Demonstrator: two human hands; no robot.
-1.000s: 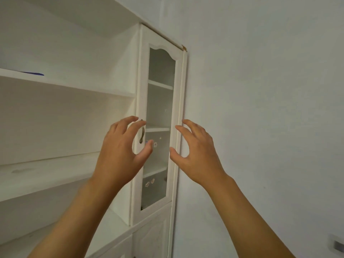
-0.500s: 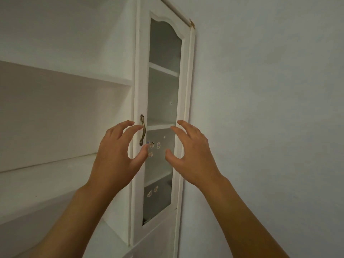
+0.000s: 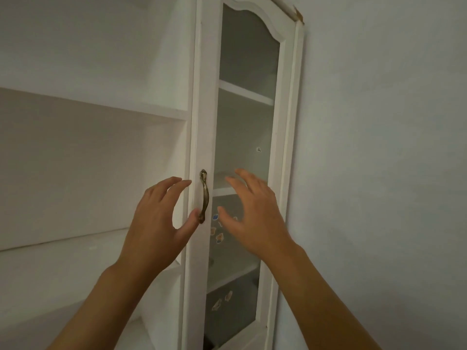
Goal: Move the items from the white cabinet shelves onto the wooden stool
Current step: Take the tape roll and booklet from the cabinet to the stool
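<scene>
Up close at the white cabinet [image 3: 197, 102]. Left hand [image 3: 156, 223] raised, fingers spread and loosely curved, grasping nothing; its thumb tip sits against the lower end of the brass handle [image 3: 204, 195], though real contact is unclear. Right hand [image 3: 255, 215] also released, fingers splayed, in front of the glass door [image 3: 245, 117] just right of the handle. Door looks closed. Shelves [image 3: 242, 93] show behind the glass; small stickers [image 3: 219, 237] on the pane. Open shelves [image 3: 75, 104] to the left. Wall [image 3: 379, 147] on the right. No items or stool in view.
</scene>
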